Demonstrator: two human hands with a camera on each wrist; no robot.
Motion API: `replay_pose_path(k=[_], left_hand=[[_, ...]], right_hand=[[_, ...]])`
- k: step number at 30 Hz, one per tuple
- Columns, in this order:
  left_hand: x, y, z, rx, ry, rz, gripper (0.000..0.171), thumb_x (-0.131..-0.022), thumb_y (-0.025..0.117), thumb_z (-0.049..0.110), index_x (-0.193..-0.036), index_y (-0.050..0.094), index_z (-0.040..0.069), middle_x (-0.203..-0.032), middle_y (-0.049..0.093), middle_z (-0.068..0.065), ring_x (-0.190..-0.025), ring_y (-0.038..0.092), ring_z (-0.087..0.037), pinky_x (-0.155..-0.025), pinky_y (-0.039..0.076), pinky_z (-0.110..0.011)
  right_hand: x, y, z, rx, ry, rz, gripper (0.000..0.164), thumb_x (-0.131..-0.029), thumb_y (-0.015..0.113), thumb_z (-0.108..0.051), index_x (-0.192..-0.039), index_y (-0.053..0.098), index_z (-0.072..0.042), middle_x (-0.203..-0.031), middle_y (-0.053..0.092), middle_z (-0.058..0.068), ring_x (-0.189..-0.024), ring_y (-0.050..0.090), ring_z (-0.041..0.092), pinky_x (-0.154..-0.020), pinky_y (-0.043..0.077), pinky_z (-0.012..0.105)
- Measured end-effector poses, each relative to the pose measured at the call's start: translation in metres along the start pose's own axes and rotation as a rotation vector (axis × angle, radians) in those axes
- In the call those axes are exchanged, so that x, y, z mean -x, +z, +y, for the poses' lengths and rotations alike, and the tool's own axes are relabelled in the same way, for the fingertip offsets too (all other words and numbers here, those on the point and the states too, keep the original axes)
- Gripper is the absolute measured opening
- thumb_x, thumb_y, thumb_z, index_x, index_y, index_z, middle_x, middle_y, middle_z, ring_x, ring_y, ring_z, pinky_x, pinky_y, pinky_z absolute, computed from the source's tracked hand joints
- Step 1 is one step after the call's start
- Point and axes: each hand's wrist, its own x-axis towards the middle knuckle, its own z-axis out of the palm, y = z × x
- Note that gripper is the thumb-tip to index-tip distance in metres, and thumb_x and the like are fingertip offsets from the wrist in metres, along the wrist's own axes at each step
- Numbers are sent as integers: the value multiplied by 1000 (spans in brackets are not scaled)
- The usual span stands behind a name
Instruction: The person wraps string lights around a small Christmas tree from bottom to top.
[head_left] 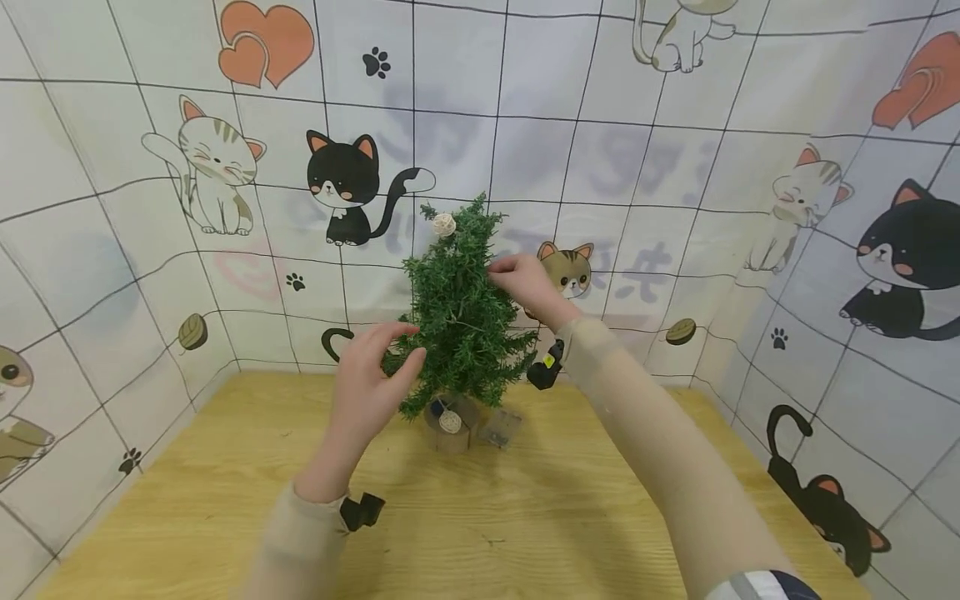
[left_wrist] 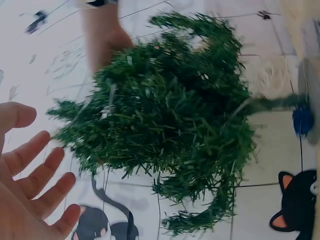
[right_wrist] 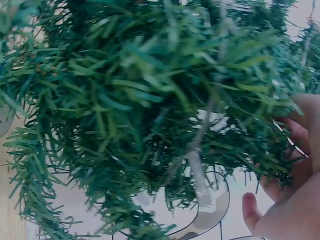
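Note:
A small artificial Christmas tree stands upright on a round wooden base. My right hand is at the tree's upper right side; in the right wrist view its thumb and fingers close round the tip of a green branch, the fingertips partly hidden in the needles. My left hand is held on the tree's left side, thumb and fingers spread, holding nothing. A thin clear wire with pale lights runs among the branches. Near the top sits a white woven ball.
Another woven ball hangs against the base, with a dark blue bit beside it. A clear battery box lies on the wooden table to the right of the base. Behind stands a white grid backdrop printed with cats.

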Motion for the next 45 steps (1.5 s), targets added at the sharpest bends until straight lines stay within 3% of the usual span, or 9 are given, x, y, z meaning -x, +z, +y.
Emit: replay_pose_path(k=[5,12,14,21,30,36,41,42,45], left_hand=[[-36,10,1,-57,42,-120,18,-93,66,17,-108,71,8,-105,69,-5,-96,61,-24,-83,45,-42],[-74,34,7,-146,-138,-380,26,-100,53,23,-120,67,14,-94,70,0,-52,51,-14,-51,41,-32],[-78,42,5,-176,-135,-383,27,-101,51,20,-123,66,13,-85,68,-1,-48,46,-15,-48,39,-31],[-81,59,-3,-274,-96,-301,24,-101,53,19,-120,68,15,-78,67,-2,-41,42,-15,-42,35,-31],[-88,68,1,-360,-165,-321,26,-100,54,33,-118,66,18,-61,58,1,-42,45,-16,-40,34,-31],[-87,71,2,-462,-152,-327,27,-101,51,34,-115,69,18,-50,50,2,-37,40,-16,-37,29,-30],[-81,73,1,-476,-104,-288,23,-101,50,30,-105,68,15,-50,49,1,-37,41,-16,-37,30,-30],[-80,73,1,-472,-92,-280,22,-101,50,29,-100,67,15,-50,49,1,-37,41,-16,-37,30,-31],[-79,72,1,-495,-54,-279,20,-101,49,26,-90,60,14,-51,47,0,-38,39,-16,-38,30,-30]], right_hand=[[2,-10,-1,-63,67,-79,36,-100,54,-23,-131,61,-6,-139,51,9,-129,45,26,-104,38,43],[7,-14,-7,-189,88,-93,27,-100,53,-21,-102,68,1,-142,49,8,-134,39,25,-107,33,44],[8,-11,-9,-186,87,-78,26,-100,53,-20,-100,67,1,-141,49,9,-133,40,25,-106,35,43],[13,-1,-16,-211,124,-22,37,-100,52,-17,-133,57,-1,-146,43,12,-138,34,26,-108,33,42],[11,-5,-9,-270,151,-40,28,-99,53,-21,-114,66,-1,-140,49,8,-109,49,19,-93,38,40],[13,-8,-9,-292,202,-126,38,-100,51,-24,-130,60,-3,-153,35,4,-132,38,22,-108,28,47],[20,-1,-9,-200,113,-40,41,-99,51,-35,-128,62,-8,-145,45,6,-118,48,24,-102,36,44],[21,0,-7,-189,85,-25,42,-99,52,-38,-127,63,-9,-144,46,5,-129,43,23,-105,35,45],[26,2,1,-182,-1,-14,49,-94,58,-45,-130,62,-11,-142,48,5,-130,43,24,-104,36,47]])
